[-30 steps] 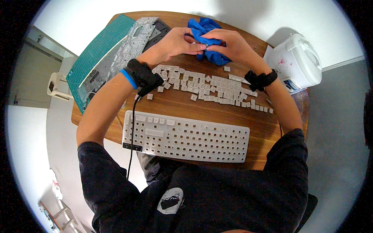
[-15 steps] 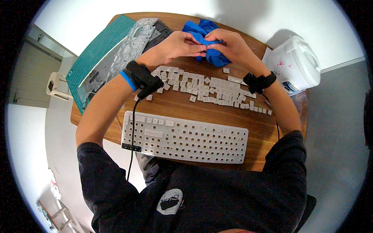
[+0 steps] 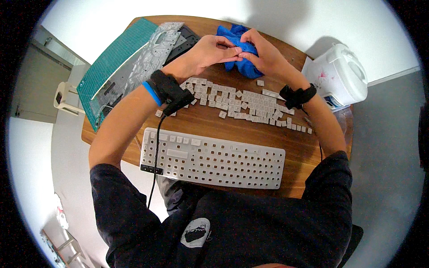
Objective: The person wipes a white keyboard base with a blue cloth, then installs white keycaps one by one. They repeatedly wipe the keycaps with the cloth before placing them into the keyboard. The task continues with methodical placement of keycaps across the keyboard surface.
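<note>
At the far side of the table my left hand [image 3: 217,50] and my right hand [image 3: 262,52] meet, fingertips touching, over a crumpled blue cloth [image 3: 245,68]. The right fingers and thumb grip the cloth. On the left, thumb and fingers are pinched together; anything between them is too small or hidden to name. Just nearer than the cloth lie many loose off-white keycaps [image 3: 261,105], some in tight rows and others scattered. A single keycap [image 3: 260,83] sits apart, closest to my right hand.
A white keyboard frame [image 3: 219,161] with square holes lies along the near edge, a few keys still on it. On the left, a green cutting mat [image 3: 109,60] bears a printed circuit sheet [image 3: 149,58]. A white lidded appliance [image 3: 339,76] stands at the right. Cables run from both wrist straps.
Both hands have shifted slightly, the left one to the right, with fingers still meeting. The blue cloth has moved a little to the right and changed its folds.
</note>
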Tool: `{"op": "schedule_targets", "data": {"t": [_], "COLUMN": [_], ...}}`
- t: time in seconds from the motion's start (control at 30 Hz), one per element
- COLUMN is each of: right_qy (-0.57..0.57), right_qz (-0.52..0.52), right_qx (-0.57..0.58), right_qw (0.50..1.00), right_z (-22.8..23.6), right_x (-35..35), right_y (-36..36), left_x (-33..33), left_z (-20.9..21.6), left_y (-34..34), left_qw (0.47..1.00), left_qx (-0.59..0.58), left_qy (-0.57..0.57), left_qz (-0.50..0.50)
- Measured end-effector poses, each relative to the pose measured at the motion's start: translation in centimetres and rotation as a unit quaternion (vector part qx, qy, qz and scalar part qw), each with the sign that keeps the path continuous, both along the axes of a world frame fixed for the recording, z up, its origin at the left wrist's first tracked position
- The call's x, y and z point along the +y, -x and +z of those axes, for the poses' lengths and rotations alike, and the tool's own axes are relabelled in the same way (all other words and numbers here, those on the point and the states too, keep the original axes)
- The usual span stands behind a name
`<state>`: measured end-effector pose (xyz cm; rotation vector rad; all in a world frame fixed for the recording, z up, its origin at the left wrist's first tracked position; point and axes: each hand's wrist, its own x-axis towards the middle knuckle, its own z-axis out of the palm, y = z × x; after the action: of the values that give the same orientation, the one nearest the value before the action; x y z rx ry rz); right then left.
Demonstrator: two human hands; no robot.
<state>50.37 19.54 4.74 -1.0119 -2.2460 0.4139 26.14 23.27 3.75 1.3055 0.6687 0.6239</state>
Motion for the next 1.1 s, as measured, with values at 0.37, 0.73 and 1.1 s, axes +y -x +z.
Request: {"op": "schedule_targets", "data": {"t": [0.37, 0.73, 1.1], "right_qy": [0.001, -0.011, -0.038], "right_qz": [0.025, -0.060, -0.083], "right_qx": [-0.013, 0.032, 0.030], "right_qw": [1.000, 0.998, 0.995], "right_z": [1.6, 1.4, 1.8], "right_x": [-0.5, 1.0, 2.4], "right_y": [0.5, -1.0, -2.0], "left_x": [0.7, 0.3, -0.7], "left_z": [0.0, -0.4, -2.8], "left_y": [1.2, -0.1, -6.5], "left_qw": [0.993, 0.993, 0.874], "left_qx": [0.088, 0.066, 0.246], "left_qy": [-0.076, 0.086, -0.394], "left_qz": [-0.021, -0.052, -0.141]}}
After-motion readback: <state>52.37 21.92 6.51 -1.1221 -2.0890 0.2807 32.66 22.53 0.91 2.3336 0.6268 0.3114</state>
